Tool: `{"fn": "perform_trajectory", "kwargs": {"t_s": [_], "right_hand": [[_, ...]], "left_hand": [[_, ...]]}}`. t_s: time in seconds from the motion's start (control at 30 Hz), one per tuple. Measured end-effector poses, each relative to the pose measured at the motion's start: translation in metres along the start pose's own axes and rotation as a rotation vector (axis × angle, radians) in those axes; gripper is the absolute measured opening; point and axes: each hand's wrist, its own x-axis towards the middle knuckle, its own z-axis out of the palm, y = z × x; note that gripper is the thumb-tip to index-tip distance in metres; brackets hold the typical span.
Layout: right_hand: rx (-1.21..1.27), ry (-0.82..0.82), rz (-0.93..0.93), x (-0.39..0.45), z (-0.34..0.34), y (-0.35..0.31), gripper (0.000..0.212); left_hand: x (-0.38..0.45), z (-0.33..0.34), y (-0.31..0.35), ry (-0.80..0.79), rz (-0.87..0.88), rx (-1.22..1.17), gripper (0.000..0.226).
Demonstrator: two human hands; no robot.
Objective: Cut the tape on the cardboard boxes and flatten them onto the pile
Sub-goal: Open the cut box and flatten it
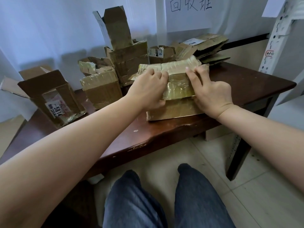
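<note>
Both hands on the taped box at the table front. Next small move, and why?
Probably pull the flaps apart: the left hand and right hand each grip a side of the taped box, which isn't flat, while the flattened pile waits behind.

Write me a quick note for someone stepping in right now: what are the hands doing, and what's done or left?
Left hand and right hand both grip the taped box at the table's front edge, folding it.
Flattened pile lies at the back right, under the paper sign.
Done: a few boxes are flattened on the pile.
Left: flatten this box, then the upright boxes on the left. No cutter is visible.
</note>
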Motion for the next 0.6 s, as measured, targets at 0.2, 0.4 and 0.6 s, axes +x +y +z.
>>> {"fn": "perform_trajectory", "kwargs": {"t_s": [0.2, 0.4, 0.6], "right_hand": [[0.112, -0.054, -0.039, -0.005, -0.023, 0.021, 0.073], [0.152, -0.014, -0.054, 0.003, -0.049, 0.036, 0.059], [0.174, 0.252, -0.188, -0.007, -0.067, 0.015, 0.023]], "left_hand": [[0.005, -0.01, -0.003, -0.04, 0.106, -0.055, 0.064], [0.006, -0.026, -0.022, -0.112, 0.036, -0.478, 0.07], [0.0, -0.025, -0.03, -0.076, -0.137, -0.778, 0.049]]}}
